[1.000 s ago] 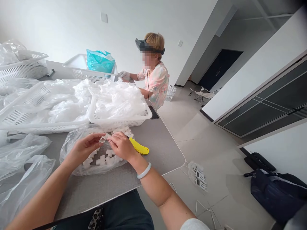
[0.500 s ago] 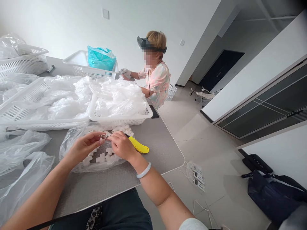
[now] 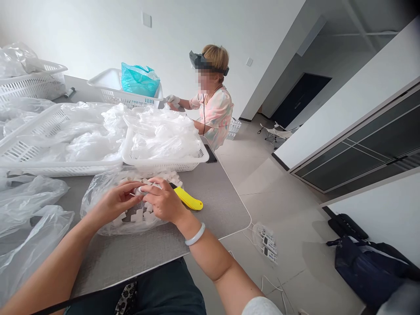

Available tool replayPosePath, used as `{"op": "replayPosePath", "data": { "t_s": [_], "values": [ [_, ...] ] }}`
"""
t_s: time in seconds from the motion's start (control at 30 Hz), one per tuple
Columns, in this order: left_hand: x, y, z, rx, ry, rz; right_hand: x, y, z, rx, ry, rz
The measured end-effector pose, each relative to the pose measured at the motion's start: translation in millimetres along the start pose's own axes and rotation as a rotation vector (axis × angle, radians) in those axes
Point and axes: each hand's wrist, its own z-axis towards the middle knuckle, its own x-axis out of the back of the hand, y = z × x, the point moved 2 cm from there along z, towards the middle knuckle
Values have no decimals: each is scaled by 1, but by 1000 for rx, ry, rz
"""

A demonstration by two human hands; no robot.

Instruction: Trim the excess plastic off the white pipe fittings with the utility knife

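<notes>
A small white plastic pipe fitting (image 3: pixel 138 190) is pinched in the fingers of my left hand (image 3: pixel 113 204). My right hand (image 3: pixel 163 203) closes its fingertips over the same fitting from the right, partly covering it. Below both hands lies a clear plastic bag (image 3: pixel 93 192) spread on the table, with several white tee-shaped fittings (image 3: pixel 137 215) on it. Just right of my right hand is a yellow-handled tool (image 3: pixel 189 199) with a dark front part; its far end is hidden behind that hand.
White baskets (image 3: pixel 166 165) full of clear bags stand beyond my hands. More plastic bags (image 3: pixel 39 236) lie at left. A co-worker (image 3: pixel 215 109) sits at the table's far end, near a basket holding a blue bag (image 3: pixel 140 79). A dark phone (image 3: pixel 211 154) lies at the right edge.
My right hand's fingers have moved up and left over the fitting, covering more of it. The fitting's round opening, facing me before, is now turned and partly hidden.
</notes>
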Motion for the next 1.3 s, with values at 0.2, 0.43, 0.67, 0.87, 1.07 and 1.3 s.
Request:
{"op": "replayPosePath", "data": {
  "t_s": [0.2,0.43,0.67,0.87,1.07,1.3],
  "values": [
    [-12,-22,0,-66,71,104,-9,-9,3,-61,-15,99],
    [-16,-13,-2,-252,238,262,-9,-7,1,-311,46,662],
    [-12,7,-1,-236,224,140,-5,-3,-2,-301,288,455],
    [3,26,-2,-146,185,-12,-6,5,-4,-195,364,207],
    [5,29,-1,-106,96,-108,-5,0,-2,-64,190,10],
    [1,35,-3,-308,247,96,-11,-12,3,-111,80,128]
  ]
}}
